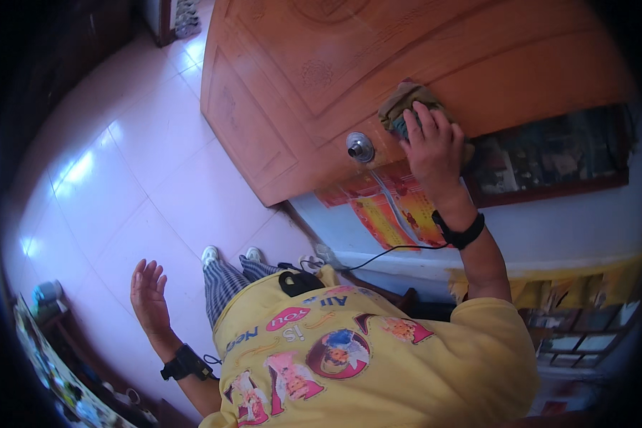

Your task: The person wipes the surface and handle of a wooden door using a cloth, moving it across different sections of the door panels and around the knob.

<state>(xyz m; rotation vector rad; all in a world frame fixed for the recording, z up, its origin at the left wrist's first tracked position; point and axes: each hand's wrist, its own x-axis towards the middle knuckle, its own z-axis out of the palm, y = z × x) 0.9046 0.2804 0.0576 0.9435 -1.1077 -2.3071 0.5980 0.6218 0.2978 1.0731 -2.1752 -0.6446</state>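
A carved wooden door (321, 112) stands open before me, with a round metal door knob (360, 147) near its edge. My right hand (433, 139) presses a crumpled olive and green cloth (409, 104) against the door's face, just beyond the knob. My left hand (148, 291) hangs over the tiled floor with its fingers apart and nothing in it. A black wristband is on each wrist, and a thin cable runs from the right one.
Red and yellow printed posters (385, 208) hang on the pale wall below the door edge. A dark-framed panel (545, 155) lies to the right. A cluttered shelf (75, 364) stands at lower left. Glossy floor tiles (139, 176) stretch to the left.
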